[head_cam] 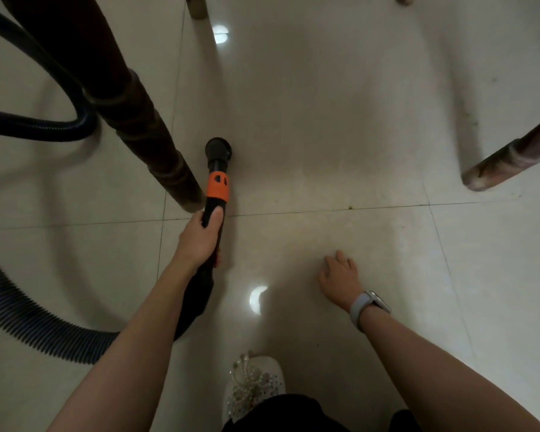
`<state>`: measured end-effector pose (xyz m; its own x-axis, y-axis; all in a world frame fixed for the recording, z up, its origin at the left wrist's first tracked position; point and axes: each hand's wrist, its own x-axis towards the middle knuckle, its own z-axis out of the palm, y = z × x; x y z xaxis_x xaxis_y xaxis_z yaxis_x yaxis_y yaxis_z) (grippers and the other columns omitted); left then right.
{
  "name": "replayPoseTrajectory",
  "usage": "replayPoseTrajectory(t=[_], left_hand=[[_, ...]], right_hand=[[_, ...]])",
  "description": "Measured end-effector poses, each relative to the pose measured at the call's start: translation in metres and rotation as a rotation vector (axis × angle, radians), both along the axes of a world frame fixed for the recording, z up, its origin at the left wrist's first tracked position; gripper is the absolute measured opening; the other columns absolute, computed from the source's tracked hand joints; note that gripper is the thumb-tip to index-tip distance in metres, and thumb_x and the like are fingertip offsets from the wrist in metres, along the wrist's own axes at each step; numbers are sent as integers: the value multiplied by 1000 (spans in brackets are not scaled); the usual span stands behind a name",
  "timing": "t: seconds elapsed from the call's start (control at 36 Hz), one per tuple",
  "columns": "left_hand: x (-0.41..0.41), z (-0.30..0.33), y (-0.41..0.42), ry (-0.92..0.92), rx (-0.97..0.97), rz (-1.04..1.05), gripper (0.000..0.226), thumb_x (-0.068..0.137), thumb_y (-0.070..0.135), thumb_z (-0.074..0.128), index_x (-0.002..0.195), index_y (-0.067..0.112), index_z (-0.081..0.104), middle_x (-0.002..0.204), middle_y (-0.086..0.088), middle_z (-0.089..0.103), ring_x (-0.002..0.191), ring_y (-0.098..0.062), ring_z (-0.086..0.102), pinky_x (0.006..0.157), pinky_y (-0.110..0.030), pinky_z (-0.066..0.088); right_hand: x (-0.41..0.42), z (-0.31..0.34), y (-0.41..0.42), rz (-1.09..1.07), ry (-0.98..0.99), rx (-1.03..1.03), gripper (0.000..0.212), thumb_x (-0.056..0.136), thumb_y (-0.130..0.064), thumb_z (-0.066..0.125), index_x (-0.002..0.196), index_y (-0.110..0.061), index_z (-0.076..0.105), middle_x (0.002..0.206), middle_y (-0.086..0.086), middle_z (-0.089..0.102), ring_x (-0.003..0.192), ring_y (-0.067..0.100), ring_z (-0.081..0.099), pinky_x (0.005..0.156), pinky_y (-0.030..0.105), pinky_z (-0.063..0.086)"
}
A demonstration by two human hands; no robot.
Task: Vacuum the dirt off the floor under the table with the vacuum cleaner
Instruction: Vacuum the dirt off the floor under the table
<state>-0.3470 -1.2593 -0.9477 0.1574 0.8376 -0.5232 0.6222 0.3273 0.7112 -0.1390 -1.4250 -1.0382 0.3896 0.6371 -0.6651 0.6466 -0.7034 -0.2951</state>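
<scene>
Vacuum cleaner wand (216, 194) sits gripped in your left hand (200, 236) just behind its orange collar, nozzle (219, 149) down beside the table leg (156, 145). Your right hand (340, 275) hovers loosely spread, holding nothing. Rigid and probably light; the ribbed hose (28, 322) will likely drag.

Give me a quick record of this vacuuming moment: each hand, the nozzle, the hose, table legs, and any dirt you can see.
left hand: grips the vacuum wand just below its orange collar
right hand: holds nothing, fingers relaxed, low over the floor
nozzle: round, black, down at the tiles beside the near table leg
hose: ribbed, curves away to the left along the floor
other table leg: at right
dirt: small dark speck on the grout line
wrist: grey watch on right arm
</scene>
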Motion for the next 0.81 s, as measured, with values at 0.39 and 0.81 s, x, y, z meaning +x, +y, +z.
replayPoseTrajectory(t=[0.39, 0.81], left_hand=[[-9, -3, -43, 142, 39, -39, 34, 96, 50, 41, 104, 18, 49, 77, -10, 60, 55, -23, 60, 52, -33, 52], [24, -2, -8, -44, -30, -60, 32, 95, 50, 44, 95, 18, 47, 74, -14, 56, 54, -27, 56, 52, -37, 53]], right_hand=[[8, -1, 0, 31, -23, 24, 50, 98, -21, 38, 145, -6, 31, 157, 16, 16, 146, 29, 13, 117, 30, 7], [13, 16, 9, 34, -9, -41, 54, 97, -21, 37, 148, -12, 22, 156, 20, 14, 145, 34, 10, 117, 39, 11]])
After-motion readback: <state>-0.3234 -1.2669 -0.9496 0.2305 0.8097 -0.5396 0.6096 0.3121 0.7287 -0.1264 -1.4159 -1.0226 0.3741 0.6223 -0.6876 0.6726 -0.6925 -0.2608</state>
